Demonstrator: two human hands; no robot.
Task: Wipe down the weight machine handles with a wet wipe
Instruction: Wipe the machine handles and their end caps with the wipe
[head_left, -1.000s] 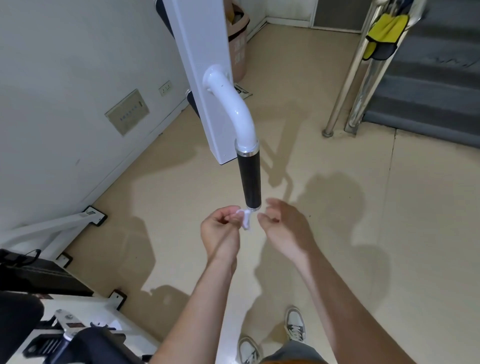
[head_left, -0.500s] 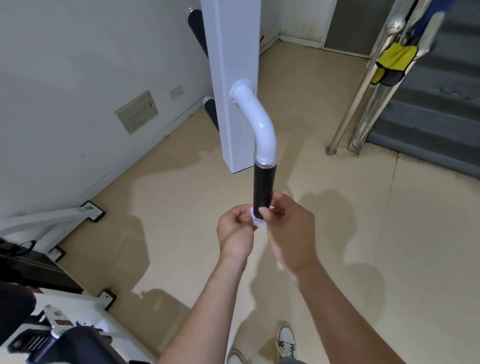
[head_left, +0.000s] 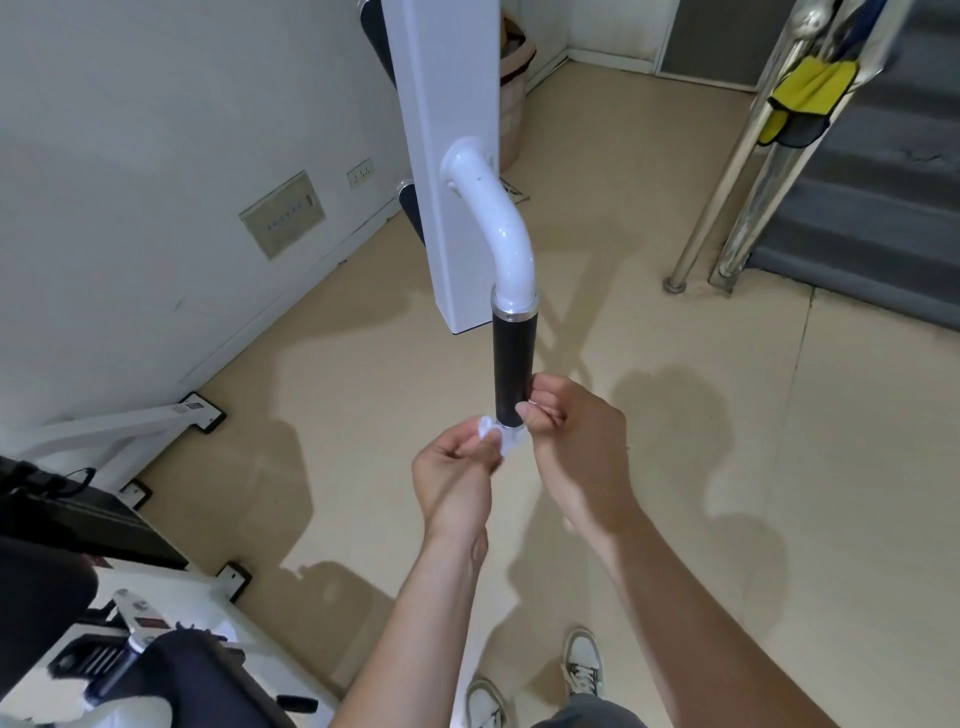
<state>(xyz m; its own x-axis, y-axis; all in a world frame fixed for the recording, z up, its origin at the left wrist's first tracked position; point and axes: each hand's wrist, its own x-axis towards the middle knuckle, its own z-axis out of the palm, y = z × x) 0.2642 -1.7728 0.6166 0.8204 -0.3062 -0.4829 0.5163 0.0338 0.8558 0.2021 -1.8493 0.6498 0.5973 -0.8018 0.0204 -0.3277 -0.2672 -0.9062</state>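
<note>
A white bent tube comes off the machine's white upright post and ends in a black handle grip that hangs down. A small white wet wipe sits at the grip's lower end. My left hand pinches the wipe's left part just below the grip. My right hand pinches the wipe's right part, thumb and fingertips against the bottom of the grip. Much of the wipe is hidden between my fingers.
A white wall runs along the left. White machine feet and a black padded seat fill the lower left. Steel railing posts with a yellow cloth stand by grey stairs at the right. A bin stands behind the post.
My hands rose from just below the grip's end to its lower end, both pinching the wipe. The view also shifted, so the post appears more centred and upright.
</note>
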